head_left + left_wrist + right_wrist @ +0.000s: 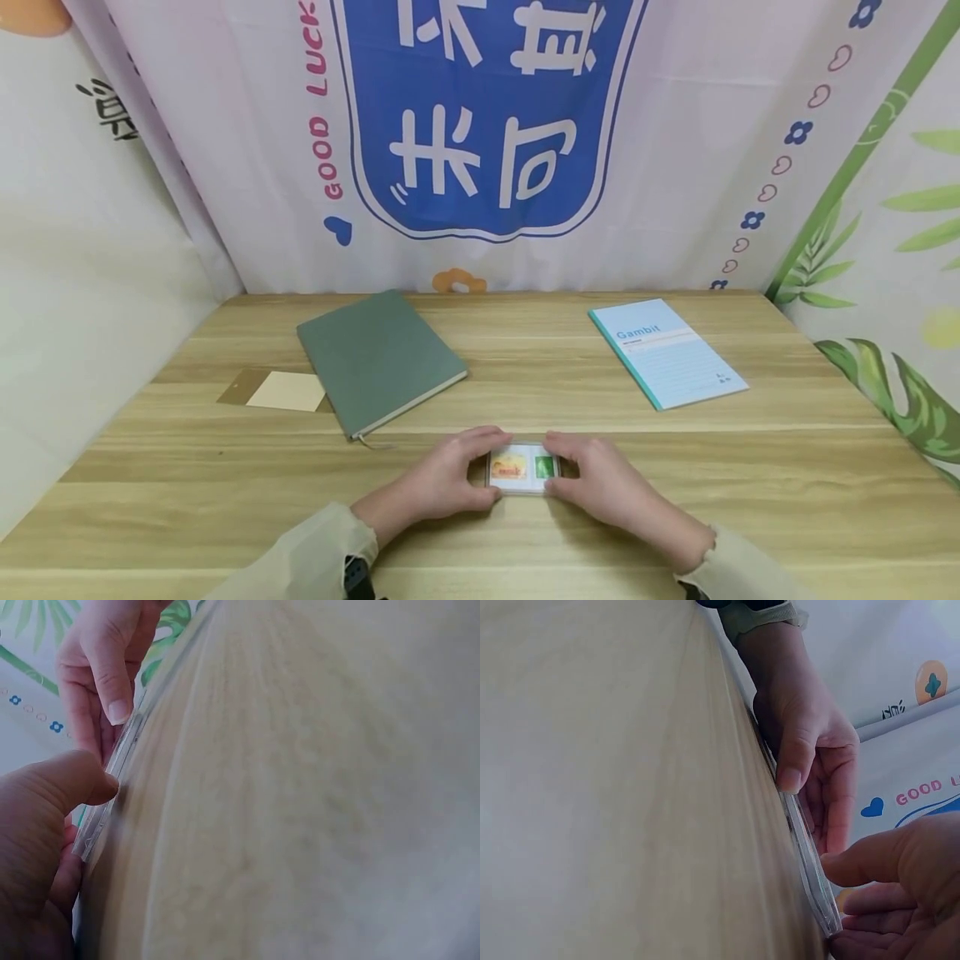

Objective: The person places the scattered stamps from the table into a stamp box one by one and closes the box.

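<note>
A small, flat, clear plastic case (531,468) with a yellow-orange picture and a green picture on its white face lies low at the tabletop near the front. My left hand (453,475) grips its left end between thumb and fingers. At the other end, my right hand (596,477) holds it the same way, thumb on the near edge and fingers on the far edge. Edge-on in the left wrist view, the case (112,780) looks thin and transparent. The right wrist view shows its edge (808,859) close to the wood surface, with both hands on it.
Beyond my left hand lies a dark green hardcover notebook (382,362) with a ribbon, partly over a brown and beige card (285,391). A light blue "Gambit" notebook (667,354) lies back right. Printed curtains (262,167) border the wooden table (525,550).
</note>
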{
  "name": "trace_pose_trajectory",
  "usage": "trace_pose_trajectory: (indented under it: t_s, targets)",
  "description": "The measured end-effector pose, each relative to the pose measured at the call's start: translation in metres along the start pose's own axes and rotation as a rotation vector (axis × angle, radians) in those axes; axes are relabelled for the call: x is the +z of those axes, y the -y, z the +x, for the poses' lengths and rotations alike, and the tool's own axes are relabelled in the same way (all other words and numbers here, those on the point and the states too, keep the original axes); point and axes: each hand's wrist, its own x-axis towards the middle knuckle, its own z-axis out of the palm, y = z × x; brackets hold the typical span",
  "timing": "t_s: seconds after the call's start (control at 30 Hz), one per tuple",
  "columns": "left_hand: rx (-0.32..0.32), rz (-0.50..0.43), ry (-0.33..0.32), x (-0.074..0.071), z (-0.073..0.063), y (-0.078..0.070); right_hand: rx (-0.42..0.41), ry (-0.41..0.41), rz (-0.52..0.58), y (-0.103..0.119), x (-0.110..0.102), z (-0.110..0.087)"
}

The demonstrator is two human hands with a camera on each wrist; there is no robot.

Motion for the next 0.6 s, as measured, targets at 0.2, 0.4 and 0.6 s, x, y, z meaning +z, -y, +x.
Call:
trace_pose_trajectory:
  t_s: [0.2, 0.4, 0.6]
  targets:
    - [-0.035, -0.025, 0.035, -0.0029, 0.0002, 0.0006, -0.033, 0.034, -0.011, -0.0021, 0.0021, -0.0001]
    - [-0.067, -0.025, 0.053, -0.0049, -0.0003, -0.0039, -0.06, 0.072, -0.053, -0.002, 0.0006, -0.0012]
    - [-0.065, -0.006, 0.032, -0.0048, -0.0027, -0.0067, -0.042, 0.066, -0.027, -0.0021, -0.0006, -0.001]
